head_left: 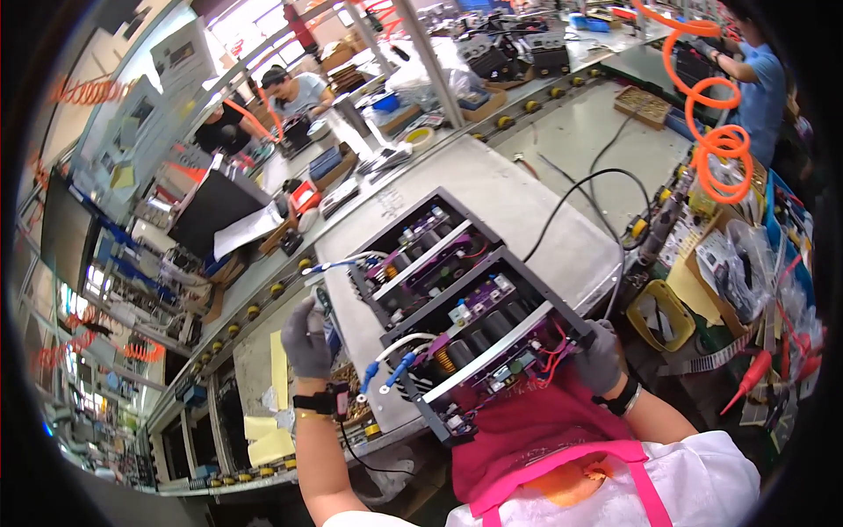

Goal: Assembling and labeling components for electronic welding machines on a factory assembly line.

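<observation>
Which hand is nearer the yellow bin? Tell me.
Right: the right hand is just left of the yellow bin; the left hand is farther left, beyond the black units.

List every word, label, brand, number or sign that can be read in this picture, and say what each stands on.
No text is clear enough to quote.
Hanging sheets, upper left: too small and blurred.
Pale board: faint dark marks beyond the units, unreadable.
Near black-framed unit: any print too small.
Far black-framed unit: likewise.
</observation>
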A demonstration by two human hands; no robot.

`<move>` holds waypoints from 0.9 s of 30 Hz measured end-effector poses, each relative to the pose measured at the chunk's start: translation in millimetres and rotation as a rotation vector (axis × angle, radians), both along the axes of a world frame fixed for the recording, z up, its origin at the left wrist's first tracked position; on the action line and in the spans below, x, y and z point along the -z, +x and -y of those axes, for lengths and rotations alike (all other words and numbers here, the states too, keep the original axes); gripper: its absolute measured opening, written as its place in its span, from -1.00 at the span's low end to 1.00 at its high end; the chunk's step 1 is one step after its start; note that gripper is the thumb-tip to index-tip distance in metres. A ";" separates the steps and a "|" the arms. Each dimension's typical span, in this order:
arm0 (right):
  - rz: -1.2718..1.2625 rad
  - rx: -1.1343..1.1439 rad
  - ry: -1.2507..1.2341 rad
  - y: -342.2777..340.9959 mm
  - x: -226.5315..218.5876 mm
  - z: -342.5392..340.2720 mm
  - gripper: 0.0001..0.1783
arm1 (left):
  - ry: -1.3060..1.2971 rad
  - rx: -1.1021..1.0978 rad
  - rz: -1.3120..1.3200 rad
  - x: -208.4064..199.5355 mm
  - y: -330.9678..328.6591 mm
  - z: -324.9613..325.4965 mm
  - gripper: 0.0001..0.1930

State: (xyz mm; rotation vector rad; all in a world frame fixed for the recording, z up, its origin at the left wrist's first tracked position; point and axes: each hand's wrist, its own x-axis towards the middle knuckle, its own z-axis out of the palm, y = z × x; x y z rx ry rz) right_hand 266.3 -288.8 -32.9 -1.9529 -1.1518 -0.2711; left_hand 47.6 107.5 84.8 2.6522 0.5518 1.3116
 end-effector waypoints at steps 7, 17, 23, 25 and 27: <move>0.013 -0.093 0.034 10.8 3.8 -5.1 -0.73 | -0.655 -0.475 -0.386 83.8 -167.8 -33.9 -0.75; -0.102 0.500 0.507 93.0 -78.6 44.3 -0.70 | -0.601 -0.632 -0.749 115.5 -169.6 -22.6 -0.69; 0.057 0.568 0.679 153.8 -90.4 76.6 -0.63 | -0.807 -1.030 -0.584 161.0 -254.2 -81.4 -0.72; -0.007 0.518 0.729 172.7 -76.6 87.2 -0.61 | -0.783 -1.045 -0.656 167.3 -260.3 -88.3 -0.74; 0.007 0.595 0.684 179.7 -71.9 84.0 -0.60 | -1.148 -0.882 -0.651 157.1 -250.5 -85.3 -0.74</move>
